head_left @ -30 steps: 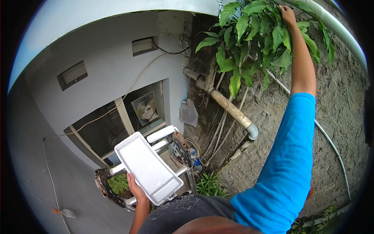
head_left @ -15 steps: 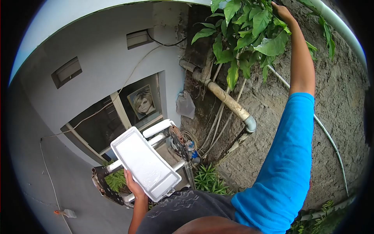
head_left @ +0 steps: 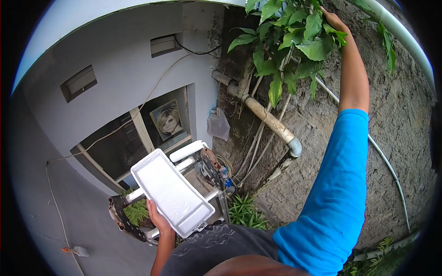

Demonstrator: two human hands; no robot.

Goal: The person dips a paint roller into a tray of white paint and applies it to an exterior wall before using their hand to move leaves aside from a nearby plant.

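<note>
My left hand (head_left: pixel 159 220) is closed on the near left edge of a white paint tray (head_left: pixel 172 191). Wet-looking white paint covers much of the tray's inside. The tray is over the top of a metal ladder (head_left: pixel 213 195), and a white cylinder like a paint roller (head_left: pixel 189 151) lies just past its far right edge. At the top of the view my right hand (head_left: pixel 335 22) is raised against a leafy green plant (head_left: pixel 290 43). Leaves and the frame edge hide most of its fingers, so their grip cannot be made out.
On the right rises a rough wall (head_left: pixel 322 156) with a brownish pipe (head_left: pixel 269 117) and thin white pipes. To the left, a grey wall (head_left: pixel 115 60) has a window with a framed portrait (head_left: pixel 166 120). A paintbrush-like object (head_left: pixel 79 251) hangs by a cord at lower left.
My right hand and forearm have shifted slightly left and down, and the leaves beside them have moved a little left. The tray and my left hand stay where they were.
</note>
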